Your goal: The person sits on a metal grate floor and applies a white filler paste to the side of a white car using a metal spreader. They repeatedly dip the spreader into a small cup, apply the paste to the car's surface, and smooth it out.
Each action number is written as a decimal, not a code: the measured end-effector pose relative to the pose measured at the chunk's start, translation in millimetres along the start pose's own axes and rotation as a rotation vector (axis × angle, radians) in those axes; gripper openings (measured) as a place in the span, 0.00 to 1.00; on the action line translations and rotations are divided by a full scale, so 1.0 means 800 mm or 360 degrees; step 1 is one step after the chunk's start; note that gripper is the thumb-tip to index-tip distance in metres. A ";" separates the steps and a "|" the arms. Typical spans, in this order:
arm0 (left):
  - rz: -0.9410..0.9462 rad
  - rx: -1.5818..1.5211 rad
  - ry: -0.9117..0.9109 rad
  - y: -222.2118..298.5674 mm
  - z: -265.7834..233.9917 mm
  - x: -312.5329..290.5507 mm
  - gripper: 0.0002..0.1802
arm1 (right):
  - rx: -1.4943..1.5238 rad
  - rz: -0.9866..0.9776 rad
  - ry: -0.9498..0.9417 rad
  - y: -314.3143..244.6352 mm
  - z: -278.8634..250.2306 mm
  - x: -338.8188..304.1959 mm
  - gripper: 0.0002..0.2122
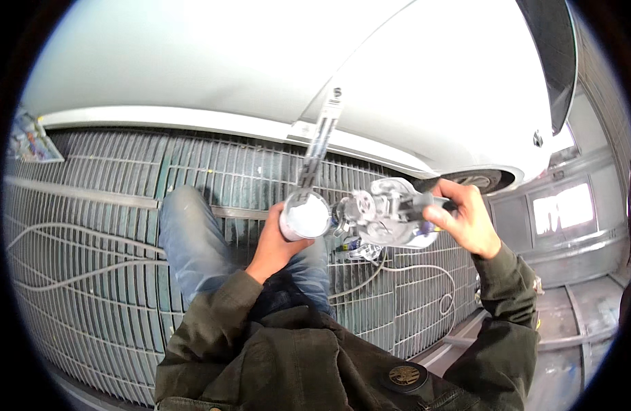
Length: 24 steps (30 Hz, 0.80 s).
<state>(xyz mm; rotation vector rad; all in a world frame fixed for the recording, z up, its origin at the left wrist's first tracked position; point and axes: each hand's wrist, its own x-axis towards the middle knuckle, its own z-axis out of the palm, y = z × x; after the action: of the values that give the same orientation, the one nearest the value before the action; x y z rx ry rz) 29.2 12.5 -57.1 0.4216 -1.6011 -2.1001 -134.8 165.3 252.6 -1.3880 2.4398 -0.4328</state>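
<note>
My left hand (273,245) is wrapped round a cup (306,218) of white liquid, likely paint. A long, flat mixing stick with markings (319,140) rises from the cup, leaning toward the white car panel. Just right of the cup, my right hand (467,218) grips the dark end of what looks like a spray gun (387,212). This gun is grey, with round metal parts and pale, wide pieces around it. Its near end lies close beside the cup's rim; whether they touch, I cannot tell.
A white car body (260,61) runs along the far side, its wheel (476,180) at the right. Underfoot is a metal floor grating (110,308). Pale hoses (89,229) cross it at left and right. A blue and white object (360,248) lies beneath the gun.
</note>
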 end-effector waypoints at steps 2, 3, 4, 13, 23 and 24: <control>0.0044 0.0086 0.0011 -0.006 0.002 0.003 0.45 | -0.0296 -0.0141 0.0081 -0.012 -0.007 -0.004 0.27; 0.0064 0.0130 0.0015 -0.010 0.002 0.004 0.45 | -0.0332 -0.0187 0.0079 -0.014 -0.011 -0.002 0.28; 0.0080 0.0118 0.0000 -0.009 0.004 0.006 0.46 | -0.0374 -0.0224 0.0085 -0.014 -0.016 -0.002 0.30; 0.0181 0.0220 0.0002 0.007 0.018 0.012 0.48 | -0.0356 -0.0404 0.0097 -0.031 -0.024 0.012 0.26; 0.0251 0.0316 0.0020 0.012 0.016 0.015 0.49 | -0.0356 -0.0406 0.0030 -0.041 -0.031 0.023 0.22; 0.0255 0.0307 0.0019 0.012 0.017 0.015 0.49 | -0.0357 -0.0414 0.0032 -0.043 -0.031 0.024 0.22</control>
<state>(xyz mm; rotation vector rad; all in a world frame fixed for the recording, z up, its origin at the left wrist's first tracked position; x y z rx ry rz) 13.7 14.8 -43.8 0.3552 -1.7762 -1.8300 -127.5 134.8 286.4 -1.8136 2.3899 -0.2346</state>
